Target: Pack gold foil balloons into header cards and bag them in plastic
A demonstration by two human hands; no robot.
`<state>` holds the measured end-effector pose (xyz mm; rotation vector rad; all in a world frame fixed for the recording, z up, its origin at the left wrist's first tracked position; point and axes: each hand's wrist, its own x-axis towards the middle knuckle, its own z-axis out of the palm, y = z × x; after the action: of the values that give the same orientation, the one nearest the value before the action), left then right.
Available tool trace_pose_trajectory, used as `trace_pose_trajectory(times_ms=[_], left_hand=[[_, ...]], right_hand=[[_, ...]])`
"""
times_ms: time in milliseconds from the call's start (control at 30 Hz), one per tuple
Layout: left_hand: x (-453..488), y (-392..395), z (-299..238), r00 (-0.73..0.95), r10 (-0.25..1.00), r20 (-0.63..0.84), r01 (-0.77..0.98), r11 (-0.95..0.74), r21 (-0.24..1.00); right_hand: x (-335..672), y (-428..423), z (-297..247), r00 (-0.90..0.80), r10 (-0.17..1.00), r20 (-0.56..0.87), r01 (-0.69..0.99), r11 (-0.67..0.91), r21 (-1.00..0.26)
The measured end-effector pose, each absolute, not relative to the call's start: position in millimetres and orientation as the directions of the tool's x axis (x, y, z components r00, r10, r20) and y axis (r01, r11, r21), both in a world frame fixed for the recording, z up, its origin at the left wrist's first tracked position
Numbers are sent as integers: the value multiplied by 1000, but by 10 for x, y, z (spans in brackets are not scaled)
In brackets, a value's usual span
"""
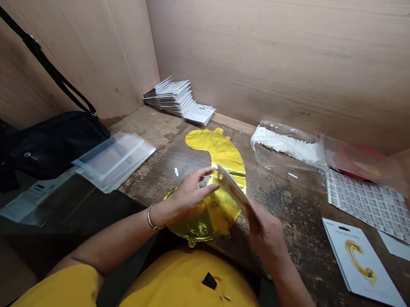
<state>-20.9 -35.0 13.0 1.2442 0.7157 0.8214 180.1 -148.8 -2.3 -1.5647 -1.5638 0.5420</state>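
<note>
A worn table [287, 216], stacked packets [175, 98] and plastic sleeves [114, 161] suggest a workshop.

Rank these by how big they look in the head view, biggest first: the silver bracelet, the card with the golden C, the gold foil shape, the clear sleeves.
1. Gold foil shape
2. Card with the golden C and clear sleeves: too close to rank
3. Silver bracelet
</note>
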Motion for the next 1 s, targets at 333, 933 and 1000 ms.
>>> trace_pose_trajectory(times_ms=[333,933,1000], left_hand=[[-129,-678,-135,442,855,-271,-532,493,688],[-444,-461,99,240,775,585,492,-617,614],[-415,-465,106,245,776,582,534,-609,587]], right_hand=[[1817,-1458,-112,65,905,421,709,255,-658],[1434,-1452,-38,314,949,12,151,-37,-988],[1411,-1469,-33,307,952,-4,129,-46,-991]])
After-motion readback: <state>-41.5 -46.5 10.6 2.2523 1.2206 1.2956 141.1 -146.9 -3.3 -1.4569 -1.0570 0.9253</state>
